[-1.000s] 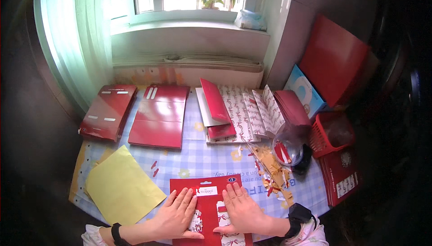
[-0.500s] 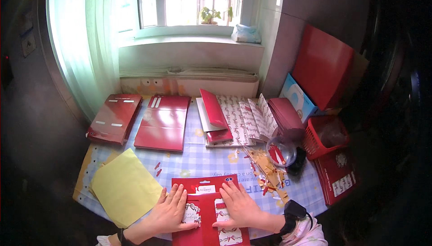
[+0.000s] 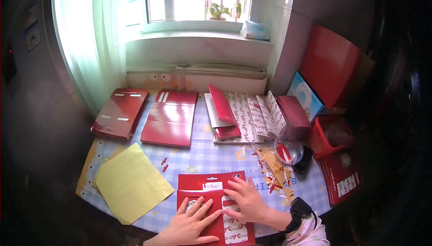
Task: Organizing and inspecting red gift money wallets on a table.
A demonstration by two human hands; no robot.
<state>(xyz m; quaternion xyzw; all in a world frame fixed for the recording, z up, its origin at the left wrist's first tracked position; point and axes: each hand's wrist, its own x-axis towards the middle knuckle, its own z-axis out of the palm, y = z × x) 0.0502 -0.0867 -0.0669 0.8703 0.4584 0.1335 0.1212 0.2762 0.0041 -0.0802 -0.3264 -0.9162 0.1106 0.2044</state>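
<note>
Head view. Item: flat red paper bag with patterned panel (image 3: 216,205), lying at the near edge of the blue checked worktop (image 3: 202,156). Left hand (image 3: 191,225) spread flat on its lower part, fingers wide, gripping nothing. Right hand (image 3: 245,201) pressed flat on the bag's right half, fingers splayed. Yellow paper sheet (image 3: 130,183) just left of the bag; gold and red paper scraps (image 3: 274,171) to its right. Risk, judged: uneven hand pressure could skew the bag's crease or slide it off the edge.

Bare tablecloth (image 3: 204,158) lies open ahead; yellow sheet (image 3: 130,183) flanks left, paper scraps (image 3: 274,171) and bowl (image 3: 288,149) right.
</note>
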